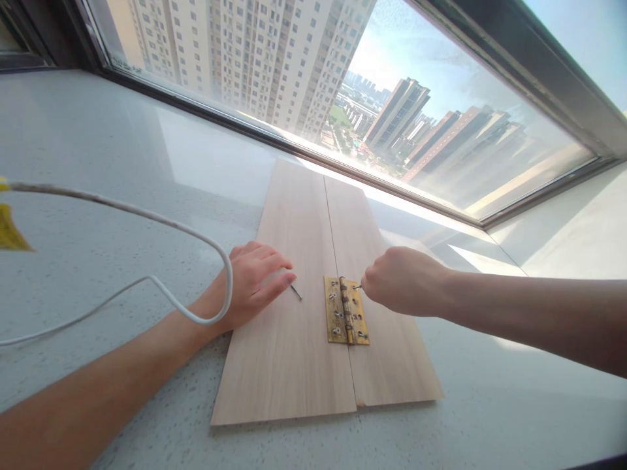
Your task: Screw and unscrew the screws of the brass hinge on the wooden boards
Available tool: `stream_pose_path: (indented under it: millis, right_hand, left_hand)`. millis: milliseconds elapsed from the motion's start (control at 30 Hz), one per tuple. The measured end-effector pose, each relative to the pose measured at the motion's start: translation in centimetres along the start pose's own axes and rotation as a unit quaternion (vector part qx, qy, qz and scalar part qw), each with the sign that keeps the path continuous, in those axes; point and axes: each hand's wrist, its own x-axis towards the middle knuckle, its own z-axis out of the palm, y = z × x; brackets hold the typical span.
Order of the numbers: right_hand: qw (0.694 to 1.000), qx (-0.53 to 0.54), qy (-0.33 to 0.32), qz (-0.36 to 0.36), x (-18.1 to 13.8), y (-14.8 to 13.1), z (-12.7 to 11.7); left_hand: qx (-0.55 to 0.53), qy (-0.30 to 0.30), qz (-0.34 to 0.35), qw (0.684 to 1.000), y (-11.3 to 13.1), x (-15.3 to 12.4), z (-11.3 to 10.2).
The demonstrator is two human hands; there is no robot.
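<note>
A brass-coloured hinge (347, 312) with worn paint lies across the seam between two pale wood boards, the wider left board (284, 372) and the narrower right board (396, 365). Several screws stand in its holes, some tilted. My right hand (406, 281) is closed at the hinge's upper right corner, pinching a small screw (357, 287) at the hole there; its fingertips are mostly hidden. On the left board rests my left hand (257, 281), thumb and fingers apart. A loose screw (296, 292) lies just by its thumb tip.
A white cable (161, 225) loops in front of my left wrist, with a yellow tag (12, 228) at the far left. The boards lie on a speckled white sill (122, 281). Beyond them runs a dark window frame (274, 140) with glass and tall buildings outside.
</note>
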Motion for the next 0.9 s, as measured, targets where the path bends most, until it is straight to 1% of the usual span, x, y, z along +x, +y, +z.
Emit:
stream_pose_path:
  millis: [100,233,300,433,567,667,733,833,900]
  right_hand:
    - [0.997,0.057,-0.015,0.048,0.5,0.0,-0.5]
    - [0.983,0.136,-0.034,0.118,0.9,0.1,-1.0]
    - [0.97,0.182,-0.046,0.153,1.1,0.2,-1.1]
    - [0.934,0.271,-0.084,0.218,1.7,0.7,-1.2]
    - [0.904,0.328,-0.136,0.237,2.1,1.5,-1.4]
    - [0.888,0.362,-0.171,0.227,2.1,1.8,-1.9]
    - [0.895,0.356,-0.165,0.21,2.0,1.7,-2.3]
    - [0.925,0.303,-0.126,0.189,1.6,1.2,-2.7]
    - [0.953,0.242,-0.089,0.156,1.1,0.9,-2.4]
  left_hand:
    - [-0.002,-0.003,-0.005,1.0,0.4,-0.1,-0.2]
    - [0.0,-0.006,-0.008,1.0,0.7,-0.1,-0.4]
    - [0.002,-0.002,-0.002,1.0,0.7,-0.1,-0.3]
    - [0.0,0.001,-0.001,1.0,0.6,0.0,-0.3]
    - [-0.007,-0.002,-0.008,1.0,0.8,0.1,-0.4]
    - [-0.006,-0.003,-0.009,1.0,0.7,0.1,-0.3]
    - [-0.008,0.001,-0.002,1.0,0.4,0.1,-0.1]
    - [-0.01,0.005,0.005,1.0,0.1,0.1,0.0]
    - [-0.01,0.006,0.003,1.0,0.0,0.1,0.0]
